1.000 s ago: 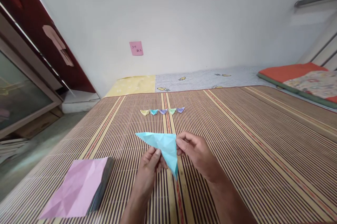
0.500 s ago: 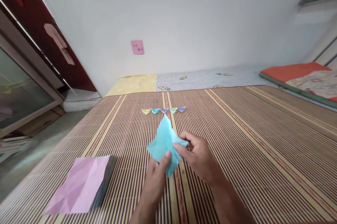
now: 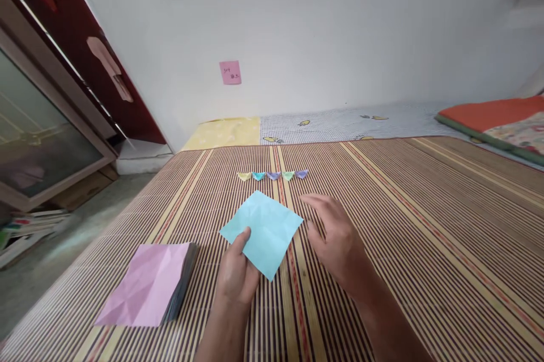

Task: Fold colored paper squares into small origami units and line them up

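Observation:
A square sheet of light-blue paper (image 3: 267, 231) with faint creases lies opened out in my left hand (image 3: 238, 271). The thumb presses on its upper face while the fingers support it from below. Just off the sheet's right corner is my right hand (image 3: 340, 237), its thumb and fingers apart and nothing between them. Beyond the paper, a row of several small folded paper pieces (image 3: 273, 175) in yellow, blue, purple and green runs across the mat. To the left sits a stack of paper squares (image 3: 147, 282), a creased pink sheet on top.
A striped bamboo mat (image 3: 403, 237) covers the surface. Behind it are a yellow cloth (image 3: 229, 131), a checked cloth (image 3: 327, 124) and the wall with a pink note (image 3: 230, 72). Folded orange bedding (image 3: 493, 115) lies at far right. The mat's left edge borders the floor.
The blue paper has gone from partly folded to spread flat. My right hand has let go of its right corner and moved slightly right. The view has shifted a little left.

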`<state>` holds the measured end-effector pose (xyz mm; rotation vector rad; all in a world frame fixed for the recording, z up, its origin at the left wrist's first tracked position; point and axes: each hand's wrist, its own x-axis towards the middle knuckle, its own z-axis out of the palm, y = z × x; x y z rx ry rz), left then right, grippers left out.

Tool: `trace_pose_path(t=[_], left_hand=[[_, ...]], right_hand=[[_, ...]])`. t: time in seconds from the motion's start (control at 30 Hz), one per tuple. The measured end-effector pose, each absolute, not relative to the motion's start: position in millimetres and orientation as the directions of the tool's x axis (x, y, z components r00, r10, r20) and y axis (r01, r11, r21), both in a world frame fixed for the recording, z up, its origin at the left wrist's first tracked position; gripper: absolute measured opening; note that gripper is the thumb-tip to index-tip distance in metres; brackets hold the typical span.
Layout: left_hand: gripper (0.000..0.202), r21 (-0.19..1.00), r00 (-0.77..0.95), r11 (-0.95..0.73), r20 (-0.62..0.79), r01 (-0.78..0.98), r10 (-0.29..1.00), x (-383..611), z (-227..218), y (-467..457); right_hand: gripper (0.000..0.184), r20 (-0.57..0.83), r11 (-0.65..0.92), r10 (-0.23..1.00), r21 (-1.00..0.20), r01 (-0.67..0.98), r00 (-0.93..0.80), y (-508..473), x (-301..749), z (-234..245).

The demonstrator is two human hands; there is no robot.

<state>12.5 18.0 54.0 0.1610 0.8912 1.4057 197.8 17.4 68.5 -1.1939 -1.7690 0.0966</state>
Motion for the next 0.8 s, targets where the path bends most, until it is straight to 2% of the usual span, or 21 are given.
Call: trace_pose_path(t=[0.07,0.13,0.2,0.27,0.33,0.43,0.5,0.57,0.7,0.8], left_hand=[[0.050,0.600,-0.111,0.203,-0.444,-0.774,0.889,9,52,22],[0.049,0.566,-0.066,0.219,-0.439,-0.795,0.896,5,51,24],[0.049,0.510,0.020,0.253,-0.418,-0.822,0.908,3,51,24],[0.048,0.459,0.103,0.265,-0.347,-0.848,0.932,2,54,22],[0.047,0.424,0.156,0.234,-0.209,-0.875,0.965,2,55,19],[0.067,0.397,0.204,0.193,-0.014,-0.898,0.979,4,53,14],[0.079,0.430,0.222,0.174,0.063,-0.886,0.973,7,48,11],[0.072,0.513,0.203,0.134,0.080,-0.848,0.976,10,42,10],[0.043,0.650,0.100,0.086,-0.017,-0.755,0.995,18,39,9],[0.042,0.669,0.025,0.068,-0.074,-0.740,0.997,23,43,10]], right_hand=[[0.049,0.668,0.623,0.695,-0.374,0.686,-0.267,12,187,68],[0.053,0.591,0.657,0.703,-0.328,0.679,-0.395,8,174,64],[0.048,0.566,0.671,0.704,-0.330,0.664,-0.430,7,163,60],[0.032,0.601,0.697,0.686,-0.378,0.610,-0.411,7,156,58],[0.021,0.631,0.704,0.693,-0.485,0.519,-0.350,7,153,60],[0.019,0.567,0.629,0.777,-0.678,0.381,-0.273,3,153,68],[0.020,0.501,0.555,0.832,-0.755,0.350,-0.239,0,155,72],[0.020,0.460,0.500,0.866,-0.792,0.350,-0.198,-2,156,75],[0.021,0.428,0.431,0.898,-0.802,0.413,-0.106,-2,155,74],[0.020,0.410,0.369,0.912,-0.804,0.466,-0.014,0,156,72]])
